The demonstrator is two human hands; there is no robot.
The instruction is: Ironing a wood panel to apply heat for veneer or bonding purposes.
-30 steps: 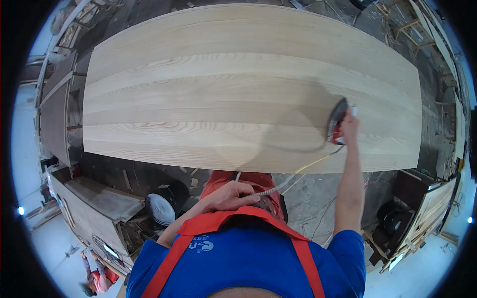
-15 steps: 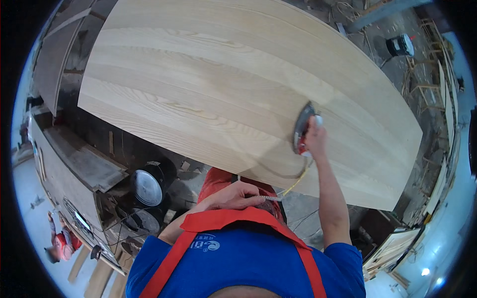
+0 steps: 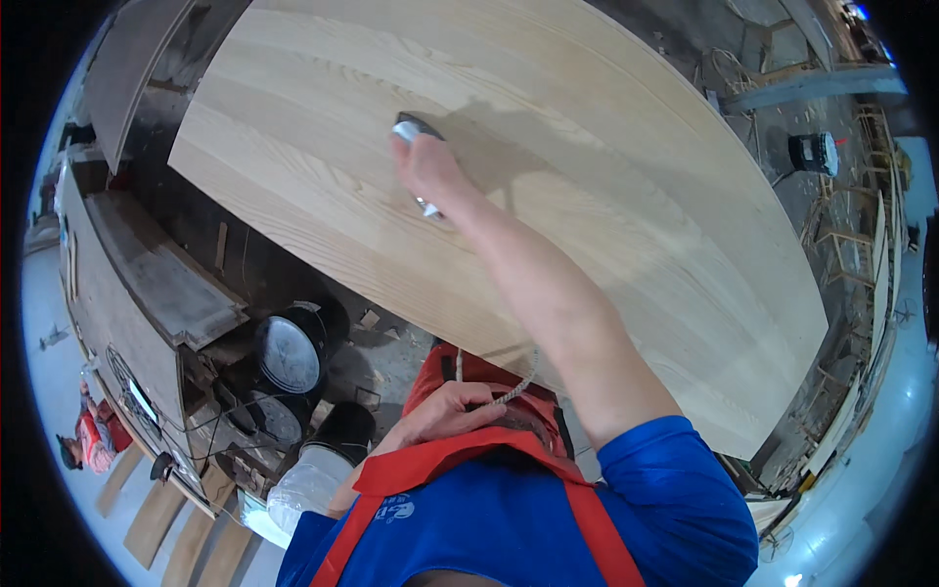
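Pale wood panel (image 3: 636, 215), broad, streaked with grain, spread slantwise before the person; iron (image 3: 423, 125) on its surface, left of the panel's middle; right hand (image 3: 430, 174) closed round the handle from above, fingers wrapped, most of the grip hidden under the knuckles.

Iron lies beneath and just ahead of the fist; dark front edge and a white part show beyond the fingers, a pale bit of the heel shows behind, near the wrist; nose points away from the body, with a slight lean to the person's left; long axis runs from heel, nearer the person, to nose, farther off, crossing the grain at an angle; exact tip partly blurred.

Right forearm reaches slantwise across the panel; shadow falls to the right of the iron; left hand (image 3: 455, 411) at the waist, near the panel's close edge, thumb and fingers pinching a braided cord (image 3: 523, 384); cord curves up toward the panel edge, its farther run hidden.

Lidded black drum (image 3: 290, 354) on the left; black bucket (image 3: 812, 154) far right.
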